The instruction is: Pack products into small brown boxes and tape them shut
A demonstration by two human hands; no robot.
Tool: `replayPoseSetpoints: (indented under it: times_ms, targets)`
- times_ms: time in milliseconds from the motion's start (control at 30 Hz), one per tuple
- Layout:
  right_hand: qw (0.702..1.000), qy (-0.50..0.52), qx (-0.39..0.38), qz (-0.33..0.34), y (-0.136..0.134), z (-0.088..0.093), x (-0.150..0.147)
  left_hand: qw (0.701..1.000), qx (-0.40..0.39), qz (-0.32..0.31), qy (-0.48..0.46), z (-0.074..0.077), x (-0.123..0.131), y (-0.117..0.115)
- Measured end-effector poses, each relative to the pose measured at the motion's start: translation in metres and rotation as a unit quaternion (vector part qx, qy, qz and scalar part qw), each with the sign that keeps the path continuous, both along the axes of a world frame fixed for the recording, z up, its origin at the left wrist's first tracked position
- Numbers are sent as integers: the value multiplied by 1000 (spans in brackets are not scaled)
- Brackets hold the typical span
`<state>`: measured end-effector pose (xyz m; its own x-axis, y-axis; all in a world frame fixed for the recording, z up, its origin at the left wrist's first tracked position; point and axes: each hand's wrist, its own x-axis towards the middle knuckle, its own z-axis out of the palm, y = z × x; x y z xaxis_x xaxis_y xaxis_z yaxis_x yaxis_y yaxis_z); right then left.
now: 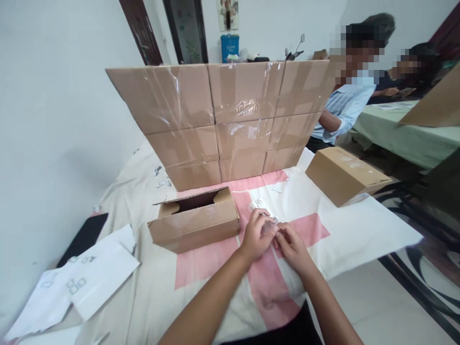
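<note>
My left hand (pixel 256 237) is closed round the near end of a small white object (pixel 261 207), whose exact kind I cannot make out. Part of it is hidden behind my fingers. Close against the left fingertips, my right hand (pixel 293 247) has its thumb and fingers pinched together. Whatever lies in that pinch is too small to name. Both hands are just above the pink and white tablecloth (pixel 266 292). To the left of them stands an open cardboard box (pixel 201 225), its top flaps raised.
A wall of taped cardboard boxes (pixel 244 100) rises behind my hands. A closed carton (pixel 345 172) sits on the right. Paper sheets (pixel 104 278) and a black flat item (pixel 84 238) lie at left. Crumpled foil bits (pixel 276 189) are scattered about. A person in a light shirt (pixel 347 108) sits beyond.
</note>
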<state>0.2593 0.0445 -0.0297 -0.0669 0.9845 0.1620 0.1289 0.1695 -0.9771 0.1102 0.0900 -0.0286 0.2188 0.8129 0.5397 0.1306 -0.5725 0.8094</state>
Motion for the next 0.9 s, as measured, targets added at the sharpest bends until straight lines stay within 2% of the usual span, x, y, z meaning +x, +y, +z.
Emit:
replayPoseSetpoints:
  times_ms: [100, 167, 200, 267, 333, 433, 500, 533, 600, 667, 767, 900]
  targets:
    - [1000, 10, -18, -24, -2, 1, -3, 999, 33, 39, -3, 3, 3, -8]
    - [997, 42, -36, -56, -4, 6, -6, 990, 127, 51, 16, 13, 0, -15]
    - [996, 50, -36, -65, -4, 9, -9, 981, 185, 54, 24, 22, -4, -19]
    - [997, 43, -3, -61, 1, 19, -19, 958, 279, 66, 25, 50, -17, -26]
    - [997, 5, 68, -32, 13, 32, -37, 948, 306, 92, 10, 87, -40, -29]
    - [979, -62, 195, 29, 46, 52, -72, 968, 214, 122, 46, 143, -88, -22]
    - [956, -96, 265, 81, 70, 59, -93, 985, 78, 141, 67, 168, -123, -10]
    - [945, -108, 290, 105, 81, 60, -100, 988, 15, 139, 65, 174, -138, -3]
    - [931, -119, 320, 130, 98, 57, -110, 985, -94, 131, 63, 178, -163, 11]
    - [928, -118, 329, 126, 106, 49, -113, 977, -160, 115, 83, 174, -177, 21]
    - [931, -113, 330, 111, 107, 38, -112, 971, -195, 80, 115, 167, -180, 32]
    - [938, -106, 316, 100, 102, 35, -113, 957, -271, 10, 104, 159, -172, 39]
